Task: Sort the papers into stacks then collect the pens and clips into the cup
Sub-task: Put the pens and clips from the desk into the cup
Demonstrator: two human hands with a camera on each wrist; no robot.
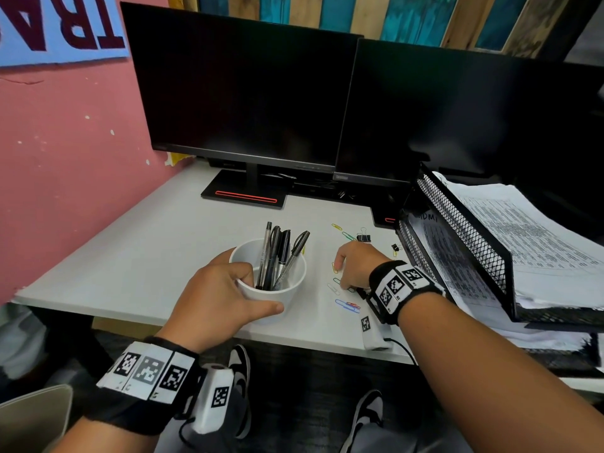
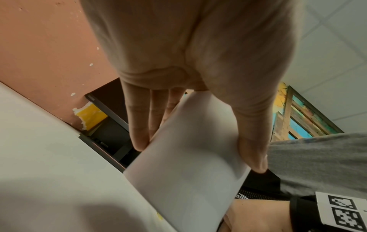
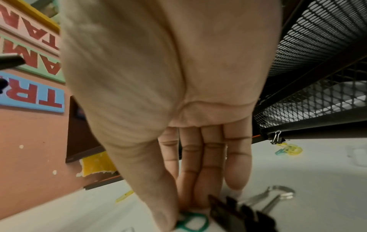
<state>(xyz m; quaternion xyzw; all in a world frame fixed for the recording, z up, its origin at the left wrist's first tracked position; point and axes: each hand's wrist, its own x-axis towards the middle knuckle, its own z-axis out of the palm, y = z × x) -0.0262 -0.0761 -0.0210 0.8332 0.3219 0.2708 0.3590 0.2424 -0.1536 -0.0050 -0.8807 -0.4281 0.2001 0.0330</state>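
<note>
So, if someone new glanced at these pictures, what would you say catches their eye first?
Probably the white cup at the desk's near edge, bristling with dark pens and gripped by the left hand. Right of it, the right hand pinches a green paper clip among coloured clips scattered on the white desk. Behind loom two dark monitors, and a black mesh tray stacked with printed papers stands on the right.

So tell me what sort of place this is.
Most likely an office desk: two dark flat computer monitors stand at the back of the white desktop, beside a black wire-mesh paper tray stacked with printed sheets.
</note>
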